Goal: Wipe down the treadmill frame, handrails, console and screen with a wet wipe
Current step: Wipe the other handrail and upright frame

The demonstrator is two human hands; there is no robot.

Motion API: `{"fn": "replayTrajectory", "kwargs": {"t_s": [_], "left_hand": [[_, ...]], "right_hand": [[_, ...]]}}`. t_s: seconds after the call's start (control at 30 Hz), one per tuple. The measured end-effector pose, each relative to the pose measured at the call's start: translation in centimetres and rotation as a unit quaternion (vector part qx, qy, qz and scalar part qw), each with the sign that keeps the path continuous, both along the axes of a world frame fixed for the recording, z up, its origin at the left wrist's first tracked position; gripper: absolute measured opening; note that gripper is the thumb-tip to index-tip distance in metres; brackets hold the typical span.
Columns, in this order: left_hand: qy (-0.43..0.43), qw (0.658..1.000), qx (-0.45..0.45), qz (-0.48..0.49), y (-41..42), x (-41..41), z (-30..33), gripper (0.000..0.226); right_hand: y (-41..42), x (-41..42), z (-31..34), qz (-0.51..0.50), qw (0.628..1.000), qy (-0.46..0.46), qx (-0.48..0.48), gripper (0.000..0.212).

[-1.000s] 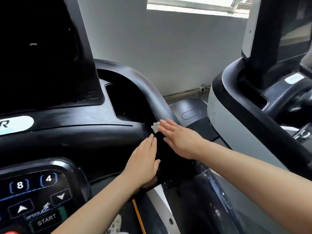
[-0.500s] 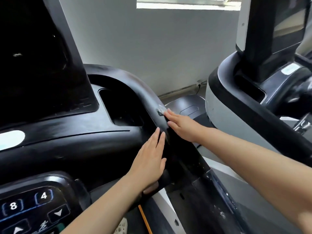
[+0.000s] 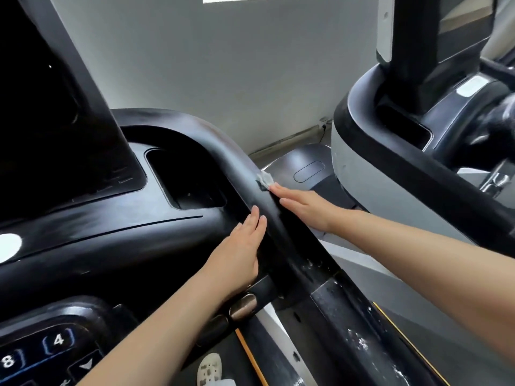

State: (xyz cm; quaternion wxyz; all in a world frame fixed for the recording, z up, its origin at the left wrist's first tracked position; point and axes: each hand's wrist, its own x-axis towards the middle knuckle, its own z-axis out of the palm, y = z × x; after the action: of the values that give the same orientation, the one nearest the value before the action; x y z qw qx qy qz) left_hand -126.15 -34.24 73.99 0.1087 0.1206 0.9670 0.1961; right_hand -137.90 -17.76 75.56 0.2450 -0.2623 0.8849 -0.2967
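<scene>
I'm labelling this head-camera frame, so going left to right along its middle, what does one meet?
Dark screen → cup recess → left hand → curved black handrail → wet wipe → right hand → neighbouring treadmill.

The curved black plastic handrail [image 3: 239, 174] looks semi-matt with smeary streaks, and the small white wet wipe [image 3: 264, 179] on it is thin crumpled cloth. The big black screen [image 3: 53, 112] is glossy glass. The oval sensor plates [image 3: 243, 305] look like brushed metal. The neighbouring grey treadmill shell [image 3: 362, 174] is smooth plastic.
</scene>
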Motion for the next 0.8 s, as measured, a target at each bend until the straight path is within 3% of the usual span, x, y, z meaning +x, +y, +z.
{"fn": "replayTrajectory", "kwargs": {"t_s": [0.2,0.3,0.47,0.57,0.7,0.8], "left_hand": [[-0.017,0.998,0.04,0.045,0.1,0.3,0.1,0.074],[-0.005,0.996,0.058,0.069,1.0,3.1,-0.5,0.073],[0.016,0.993,-0.11,0.044,3.3,8.7,-2.1,0.07],[0.023,0.985,-0.164,0.048,4.0,10.5,-2.4,0.077],[0.074,0.989,-0.123,0.047,5.4,12.0,-3.1,0.079],[0.127,0.991,-0.037,0.01,8.0,13.0,-3.3,0.065]], "right_hand": [[9.0,9.0,1.4,0.171,0.981,0.062,0.066,0.049],[9.1,9.5,2.1,0.191,0.975,0.071,0.093,0.051],[3.8,5.9,1.1,0.152,0.976,0.113,0.111,0.05],[5.3,7.5,1.1,0.191,0.961,0.159,0.125,0.052],[10.5,12.3,1.5,0.251,0.947,0.163,0.115,0.054],[9.2,11.1,2.2,0.256,0.944,0.165,0.124,0.052]]}}
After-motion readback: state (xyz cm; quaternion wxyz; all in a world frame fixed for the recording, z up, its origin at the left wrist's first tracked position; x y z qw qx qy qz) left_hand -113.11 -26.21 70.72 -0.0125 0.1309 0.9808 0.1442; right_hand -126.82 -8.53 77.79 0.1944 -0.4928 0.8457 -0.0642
